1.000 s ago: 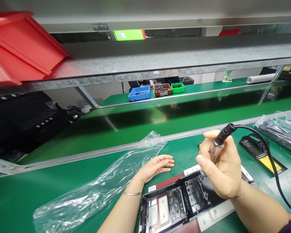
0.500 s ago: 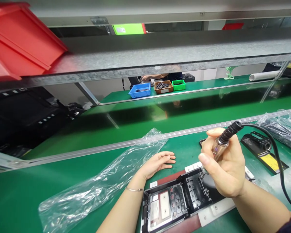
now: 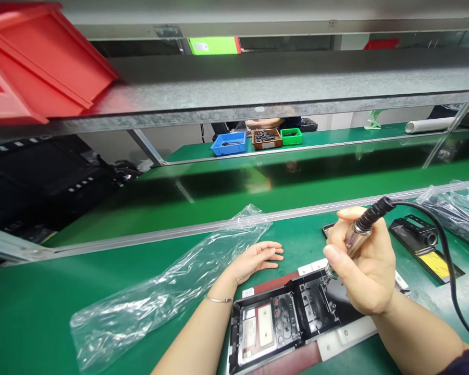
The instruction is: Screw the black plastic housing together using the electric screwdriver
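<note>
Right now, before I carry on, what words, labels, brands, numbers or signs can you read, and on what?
Nothing can be read in this view.
Lime-green item: pale label, too blurred.
Brown bin: white label, too small.
White tag by the black case: too small.
Yellow patch on the black part at right: no legible text.
Corded tool: no marking can be made out.

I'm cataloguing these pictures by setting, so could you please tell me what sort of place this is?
Probably an assembly workshop: the right hand holds a corded tool over a black housing, and bins of small parts stand beyond.
</note>
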A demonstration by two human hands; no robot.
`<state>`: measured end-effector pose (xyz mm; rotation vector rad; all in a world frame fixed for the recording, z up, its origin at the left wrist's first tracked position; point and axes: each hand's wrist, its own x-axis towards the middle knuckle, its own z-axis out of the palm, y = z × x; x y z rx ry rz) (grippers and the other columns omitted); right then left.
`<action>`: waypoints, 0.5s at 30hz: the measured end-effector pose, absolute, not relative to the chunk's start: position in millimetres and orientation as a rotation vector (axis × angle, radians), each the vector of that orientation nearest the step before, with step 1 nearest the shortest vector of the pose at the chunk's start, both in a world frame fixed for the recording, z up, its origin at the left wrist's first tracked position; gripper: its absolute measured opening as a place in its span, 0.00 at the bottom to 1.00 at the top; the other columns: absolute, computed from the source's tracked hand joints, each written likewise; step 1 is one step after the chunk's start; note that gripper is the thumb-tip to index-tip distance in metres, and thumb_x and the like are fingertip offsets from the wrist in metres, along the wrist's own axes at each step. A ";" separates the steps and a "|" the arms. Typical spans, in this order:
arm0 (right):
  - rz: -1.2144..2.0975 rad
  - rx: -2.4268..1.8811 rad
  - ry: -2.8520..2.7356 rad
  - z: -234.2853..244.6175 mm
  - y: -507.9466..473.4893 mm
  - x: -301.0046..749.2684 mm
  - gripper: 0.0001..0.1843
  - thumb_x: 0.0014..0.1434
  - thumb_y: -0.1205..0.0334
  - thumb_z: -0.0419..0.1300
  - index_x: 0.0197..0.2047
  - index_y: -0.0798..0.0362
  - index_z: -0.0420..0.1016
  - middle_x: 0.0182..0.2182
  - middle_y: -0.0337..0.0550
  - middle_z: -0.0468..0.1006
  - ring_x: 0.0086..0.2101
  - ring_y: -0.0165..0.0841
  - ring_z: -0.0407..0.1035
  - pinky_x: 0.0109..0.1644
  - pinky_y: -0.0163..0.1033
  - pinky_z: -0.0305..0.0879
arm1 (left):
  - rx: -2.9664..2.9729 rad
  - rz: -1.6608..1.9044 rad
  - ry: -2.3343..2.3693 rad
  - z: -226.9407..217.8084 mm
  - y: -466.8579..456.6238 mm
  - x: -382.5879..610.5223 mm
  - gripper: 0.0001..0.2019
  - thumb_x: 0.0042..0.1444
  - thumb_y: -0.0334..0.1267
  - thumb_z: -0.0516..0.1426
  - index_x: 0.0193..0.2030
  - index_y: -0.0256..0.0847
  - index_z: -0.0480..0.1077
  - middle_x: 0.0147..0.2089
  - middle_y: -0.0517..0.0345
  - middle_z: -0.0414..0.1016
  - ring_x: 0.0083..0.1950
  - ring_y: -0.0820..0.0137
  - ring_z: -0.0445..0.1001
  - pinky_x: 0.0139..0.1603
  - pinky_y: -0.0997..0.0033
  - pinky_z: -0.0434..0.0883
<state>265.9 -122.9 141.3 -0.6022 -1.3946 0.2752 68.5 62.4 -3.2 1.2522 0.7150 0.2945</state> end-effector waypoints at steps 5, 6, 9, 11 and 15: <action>0.289 -0.652 -1.355 136.5 -122.0 267.0 0.22 0.71 0.77 0.51 0.63 0.49 0.60 0.31 0.37 0.59 0.28 0.25 0.56 0.33 0.27 0.56 | 1.217 0.326 0.704 1.6 58.8 69.1 0.23 0.60 0.47 0.67 0.55 0.33 0.71 0.56 0.44 0.75 0.56 0.59 0.76 0.59 0.53 0.74; 0.296 -0.662 -1.351 135.6 -122.1 267.0 0.22 0.71 0.77 0.50 0.63 0.49 0.60 0.31 0.37 0.59 0.27 0.24 0.56 0.33 0.26 0.57 | 1.214 0.327 0.703 1.9 58.5 69.3 0.25 0.58 0.49 0.68 0.55 0.33 0.72 0.55 0.44 0.75 0.56 0.59 0.76 0.58 0.53 0.75; 0.293 -0.679 -1.351 135.4 -124.1 265.1 0.22 0.72 0.77 0.50 0.63 0.48 0.60 0.30 0.37 0.59 0.27 0.25 0.55 0.33 0.27 0.57 | 1.214 0.327 0.700 1.4 58.7 69.4 0.28 0.55 0.52 0.69 0.54 0.33 0.72 0.56 0.44 0.75 0.56 0.59 0.76 0.57 0.55 0.76; 0.281 -0.676 -1.355 137.8 -125.6 263.4 0.23 0.70 0.78 0.50 0.63 0.49 0.60 0.30 0.36 0.59 0.27 0.26 0.55 0.33 0.27 0.57 | 1.215 0.322 0.698 1.0 59.6 69.2 0.29 0.55 0.52 0.70 0.55 0.34 0.72 0.56 0.44 0.75 0.56 0.59 0.76 0.57 0.55 0.75; 0.270 -0.663 -1.358 141.9 -125.4 263.1 0.24 0.68 0.80 0.51 0.62 0.50 0.61 0.29 0.36 0.58 0.28 0.26 0.55 0.33 0.29 0.56 | 1.219 0.302 0.707 0.7 61.6 70.0 0.27 0.57 0.50 0.69 0.56 0.34 0.72 0.57 0.44 0.74 0.57 0.58 0.75 0.59 0.53 0.74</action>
